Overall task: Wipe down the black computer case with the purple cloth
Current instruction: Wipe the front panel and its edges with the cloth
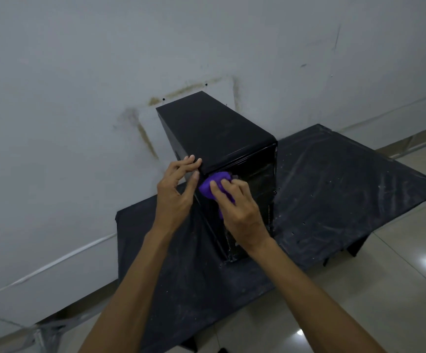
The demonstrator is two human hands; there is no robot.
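Observation:
A black computer case (217, 128) stands upright on a low table draped in black cloth (334, 189), its far end against the wall. My right hand (237, 212) grips a bunched purple cloth (213, 186) and presses it on the case's front face just below the top edge. My left hand (176, 192) touches the case's top front left corner with straight fingertips, thumb along the corner edge. The lower front of the case is partly hidden by my right forearm.
A stained white wall (105, 98) rises directly behind and left of the table. Glossy tiled floor (398, 289) lies to the right and in front. The black drape is dusty and wrinkled, hanging over the table's front edge.

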